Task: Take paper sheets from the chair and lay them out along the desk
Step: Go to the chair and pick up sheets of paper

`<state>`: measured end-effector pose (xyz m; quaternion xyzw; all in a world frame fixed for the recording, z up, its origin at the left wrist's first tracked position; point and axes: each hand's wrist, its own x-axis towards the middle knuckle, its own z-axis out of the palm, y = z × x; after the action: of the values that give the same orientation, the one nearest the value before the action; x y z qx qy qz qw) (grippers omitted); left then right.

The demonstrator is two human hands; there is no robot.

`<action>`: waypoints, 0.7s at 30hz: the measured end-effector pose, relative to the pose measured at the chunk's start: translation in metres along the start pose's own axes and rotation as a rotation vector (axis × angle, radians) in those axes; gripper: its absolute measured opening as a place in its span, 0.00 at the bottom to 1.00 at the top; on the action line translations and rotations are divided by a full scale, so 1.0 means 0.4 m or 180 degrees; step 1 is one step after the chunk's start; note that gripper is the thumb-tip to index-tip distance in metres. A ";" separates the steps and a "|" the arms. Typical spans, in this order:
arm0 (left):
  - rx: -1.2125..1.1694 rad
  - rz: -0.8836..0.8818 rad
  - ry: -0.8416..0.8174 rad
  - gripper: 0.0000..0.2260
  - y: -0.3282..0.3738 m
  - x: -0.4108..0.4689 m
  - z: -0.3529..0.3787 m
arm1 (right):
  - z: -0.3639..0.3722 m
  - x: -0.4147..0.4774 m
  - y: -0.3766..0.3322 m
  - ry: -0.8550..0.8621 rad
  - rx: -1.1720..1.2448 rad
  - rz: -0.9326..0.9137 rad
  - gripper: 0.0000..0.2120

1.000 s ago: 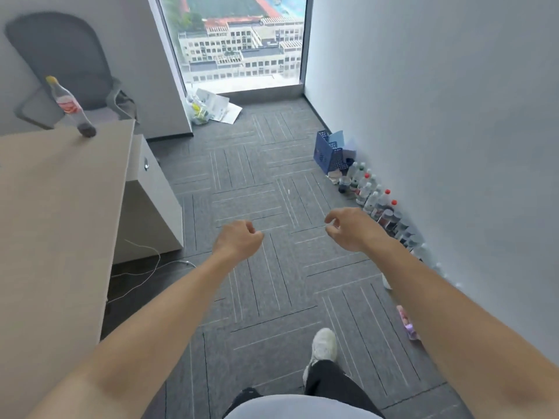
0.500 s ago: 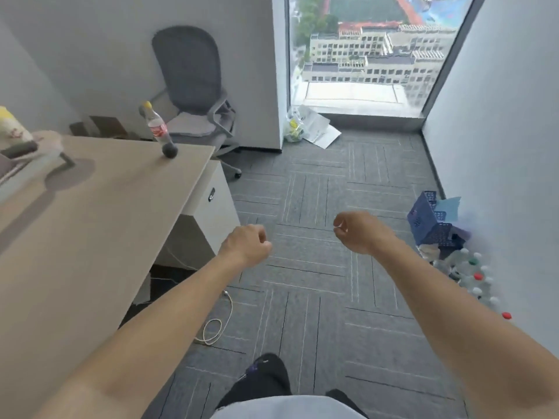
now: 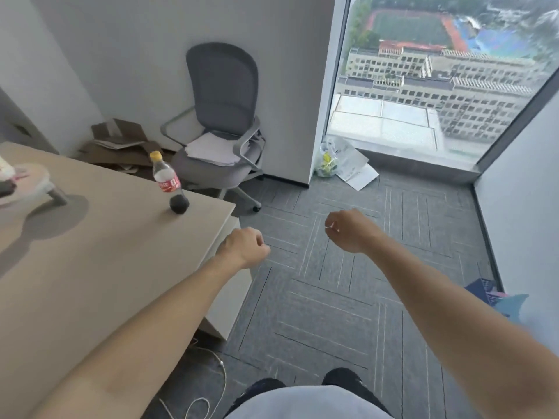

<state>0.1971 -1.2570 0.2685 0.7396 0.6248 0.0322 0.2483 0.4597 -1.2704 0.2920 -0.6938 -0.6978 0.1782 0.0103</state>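
left hand (image 3: 245, 247): fingers are curled, nothing is held | right hand (image 3: 351, 231): fingers are curled, nothing is held | paper sheets (image 3: 211, 148): are stacked on the chair (image 3: 223, 95) seat, beyond the table (image 3: 90, 243) corner

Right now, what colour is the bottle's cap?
Yellow; the bottle cap shows best in the head view.

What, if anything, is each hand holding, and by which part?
Left hand: curled, holding nothing. Right hand: a white speck at its curled fingertips; whether that is a held thing cannot be told.
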 end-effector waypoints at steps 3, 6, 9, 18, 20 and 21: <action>-0.0066 -0.0109 0.0022 0.03 0.009 0.141 -0.048 | -0.042 0.184 0.012 0.0000 -0.0079 -0.0127 0.13; -0.0111 -0.0298 0.0021 0.03 0.001 0.300 -0.071 | -0.063 0.382 0.025 -0.0062 -0.0110 -0.0327 0.13; -0.0116 -0.0542 0.0039 0.05 -0.012 0.472 -0.097 | -0.083 0.590 0.040 -0.0137 -0.0078 -0.0496 0.12; -0.0226 -0.1247 0.0215 0.04 -0.012 0.921 -0.254 | -0.216 1.144 0.002 -0.0602 -0.0155 -0.0970 0.12; -0.0290 -0.1330 0.0236 0.04 -0.036 1.003 -0.276 | -0.230 1.260 -0.023 -0.0662 -0.0244 -0.1067 0.14; -0.0317 -0.1377 0.0234 0.04 -0.054 1.046 -0.286 | -0.237 1.320 -0.039 -0.0697 -0.0308 -0.1116 0.14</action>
<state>0.2277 -0.8241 0.2497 0.5735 0.7751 0.0359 0.2627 0.4499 -0.7346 0.2618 -0.5380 -0.8124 0.2143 -0.0680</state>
